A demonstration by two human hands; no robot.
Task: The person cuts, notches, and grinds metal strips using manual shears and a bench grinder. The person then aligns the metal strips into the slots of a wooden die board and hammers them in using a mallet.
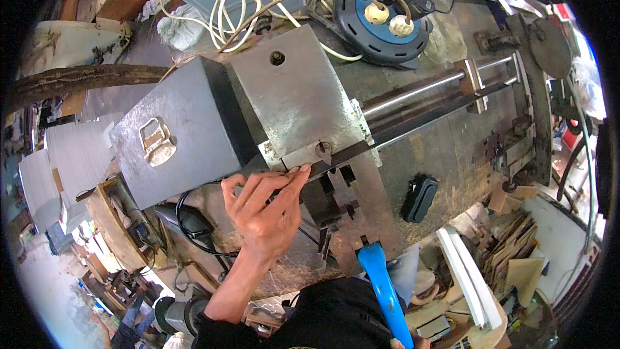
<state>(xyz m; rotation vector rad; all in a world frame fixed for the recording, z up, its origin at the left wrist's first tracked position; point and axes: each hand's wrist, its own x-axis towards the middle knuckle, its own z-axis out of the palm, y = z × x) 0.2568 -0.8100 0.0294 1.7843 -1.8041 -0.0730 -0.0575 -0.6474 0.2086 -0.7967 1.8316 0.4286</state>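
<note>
The left hand pinches the end of a dark bar, which lies along the lower edge of the metal block. Below this block, the right hand, partly cut off, closes around a blue handle. Moving the handle could nip fingertips so near the block; a loose pinch could let the bar slip crooked. No brand or writing is readable.

The left forearm is extended over the near edge of the bench; the left hand is held palm down, fingers bent. The right hand, closed, is seen only partly.
</note>
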